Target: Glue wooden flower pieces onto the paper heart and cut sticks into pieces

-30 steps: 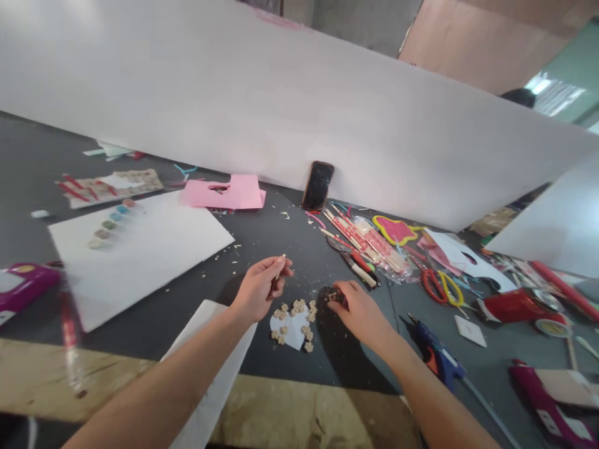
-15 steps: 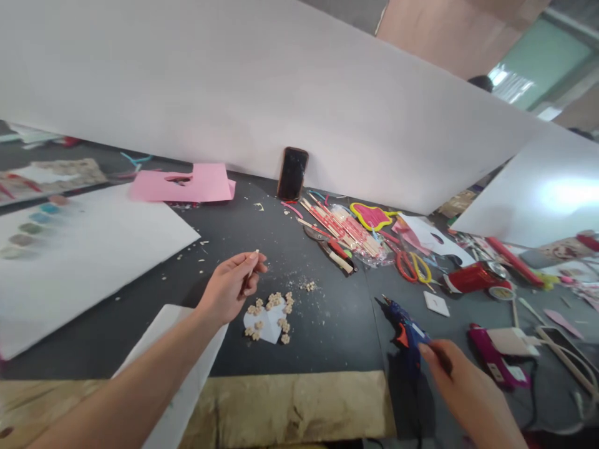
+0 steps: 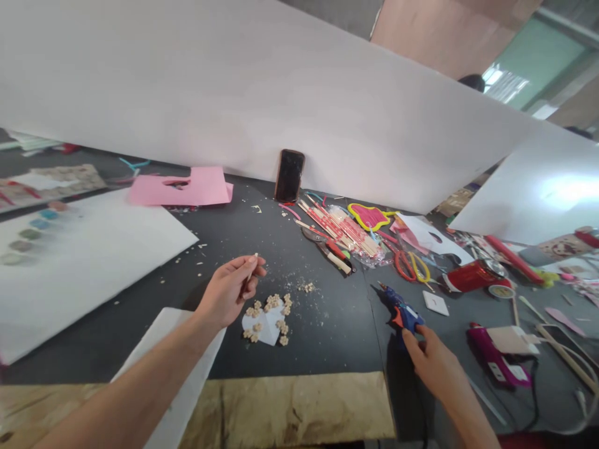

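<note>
My left hand is over the table, thumb and fingers pinched on a small pale stick-like piece; most of it is hidden by the fingers. Just right of that hand lies a white paper shape with several small beige flower-shaped pieces around its edge. A little pile of tiny pale bits is beside it. At the right, my right hand has its fingers closed at the rear of a blue glue gun with an orange trigger, its nozzle pointing up and left.
Behind are a phone leaning on a white board, wrapped sticks, pliers and scissors. Further right are a red can and a magenta power strip. Pink paper and a white sheet are left.
My right hand has moved slightly left and up along the glue gun, whose nozzle sits a little higher in view. The left hand keeps its pinch with hardly any motion.
</note>
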Demonstrator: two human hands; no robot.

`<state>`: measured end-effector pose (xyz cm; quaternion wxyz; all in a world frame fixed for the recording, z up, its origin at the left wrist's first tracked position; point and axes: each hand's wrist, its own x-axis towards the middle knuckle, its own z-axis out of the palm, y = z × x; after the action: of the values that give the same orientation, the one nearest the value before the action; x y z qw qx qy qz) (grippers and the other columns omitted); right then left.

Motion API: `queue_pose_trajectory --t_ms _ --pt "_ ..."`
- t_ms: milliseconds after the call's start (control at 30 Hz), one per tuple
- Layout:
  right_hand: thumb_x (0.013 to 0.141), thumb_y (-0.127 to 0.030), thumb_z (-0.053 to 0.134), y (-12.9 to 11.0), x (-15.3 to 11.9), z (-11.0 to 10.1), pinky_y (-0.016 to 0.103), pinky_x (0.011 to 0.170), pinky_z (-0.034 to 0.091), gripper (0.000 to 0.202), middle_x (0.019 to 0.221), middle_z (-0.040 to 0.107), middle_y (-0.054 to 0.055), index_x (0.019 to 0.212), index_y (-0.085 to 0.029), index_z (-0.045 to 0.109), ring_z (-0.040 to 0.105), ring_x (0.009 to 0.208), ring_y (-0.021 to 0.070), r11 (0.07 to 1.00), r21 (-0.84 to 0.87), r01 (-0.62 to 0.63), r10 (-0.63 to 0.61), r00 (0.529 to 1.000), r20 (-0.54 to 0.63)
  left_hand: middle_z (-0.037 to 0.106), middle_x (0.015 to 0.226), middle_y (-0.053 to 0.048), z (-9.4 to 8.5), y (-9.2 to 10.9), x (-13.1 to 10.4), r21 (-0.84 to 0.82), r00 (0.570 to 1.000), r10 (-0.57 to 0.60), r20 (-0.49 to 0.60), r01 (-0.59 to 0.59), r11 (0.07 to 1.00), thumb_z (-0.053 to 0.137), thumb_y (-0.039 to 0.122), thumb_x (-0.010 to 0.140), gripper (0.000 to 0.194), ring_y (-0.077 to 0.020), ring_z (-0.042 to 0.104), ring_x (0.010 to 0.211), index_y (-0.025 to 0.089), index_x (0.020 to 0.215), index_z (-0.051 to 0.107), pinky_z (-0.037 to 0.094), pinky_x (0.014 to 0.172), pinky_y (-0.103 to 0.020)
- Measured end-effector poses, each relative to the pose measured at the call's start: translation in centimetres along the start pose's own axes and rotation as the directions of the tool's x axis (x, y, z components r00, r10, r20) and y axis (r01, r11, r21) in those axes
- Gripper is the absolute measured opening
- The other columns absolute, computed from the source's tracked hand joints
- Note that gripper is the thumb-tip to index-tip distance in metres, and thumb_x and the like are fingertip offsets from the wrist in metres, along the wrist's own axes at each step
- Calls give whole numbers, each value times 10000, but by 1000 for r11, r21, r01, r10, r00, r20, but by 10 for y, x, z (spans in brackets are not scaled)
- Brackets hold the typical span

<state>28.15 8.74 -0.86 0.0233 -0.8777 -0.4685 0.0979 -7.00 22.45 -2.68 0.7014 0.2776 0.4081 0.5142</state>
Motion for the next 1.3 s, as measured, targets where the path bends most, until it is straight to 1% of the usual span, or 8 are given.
queue_pose_trajectory --t_ms 233,367,500,667,833,1000,1133,1300 --pt "805 -489 356 -24 36 -31 400 527 450 442 687 670 142 954 -149 596 639 602 311 984 -170 57 -79 989 -126 583 623 9 3 2 -1 -8 1000 -6 18 6 1000 699 376 698 267 -21 388 401 136 786 624 242 344 -123" --pt "864 -406 362 -70 46 -46 409 710 464 355 980 649 155 1033 -175 571 622 866 291 931 -212 299 -334 929 -158 584 631 10 4 -2 -1 8 998 -33 53 33 999 674 409 722 284 -16 373 390 147 813 615 220 336 -116" --pt "845 -345 504 -131 67 -29 365 957 366 248 1163 567 90 1033 -211 593 478 1138 234 785 -217 581 -610 787 -99 583 630 4 4 -3 0 19 996 -44 84 42 999 673 410 721 288 -18 377 390 139 796 615 212 334 -119" --pt "862 -348 539 -175 95 5 450 876 439 309 1179 547 75 1113 -167 549 541 1038 215 732 -196 653 -676 732 -86 583 631 9 4 -1 0 12 995 -29 99 28 1000 664 427 715 294 -13 352 373 148 792 614 196 333 -126" --pt "870 -321 535 -177 103 13 430 853 467 308 1190 543 78 1141 -174 537 556 1018 206 748 -32 663 -660 738 -137 587 639 -1 5 -1 -1 25 991 -38 130 35 999 656 422 723 290 -22 378 383 141 783 623 197 336 -134" --pt "873 -341 523 -163 95 -10 419 841 466 283 1167 547 75 1094 -166 551 553 1005 201 739 308 599 -561 800 -213 586 656 0 4 -4 0 28 988 -31 150 27 999 632 419 755 279 -16 374 391 145 805 619 207 340 -127" --pt "882 -504 393 -151 71 -28 310 658 513 362 934 603 66 961 -185 543 601 839 182 614 647 451 -484 863 -143 592 664 -5 3 -6 1 40 988 -23 154 17 999 623 426 765 282 -16 376 387 150 824 620 203 328 -122" --pt "761 -500 588 -144 39 -33 259 568 501 340 891 600 31 941 -216 543 616 781 169 407 889 208 -505 862 30 592 665 -1 3 -6 0 71 986 -34 160 23 997 636 425 755 277 -18 387 389 154 804 621 212 317 -118"
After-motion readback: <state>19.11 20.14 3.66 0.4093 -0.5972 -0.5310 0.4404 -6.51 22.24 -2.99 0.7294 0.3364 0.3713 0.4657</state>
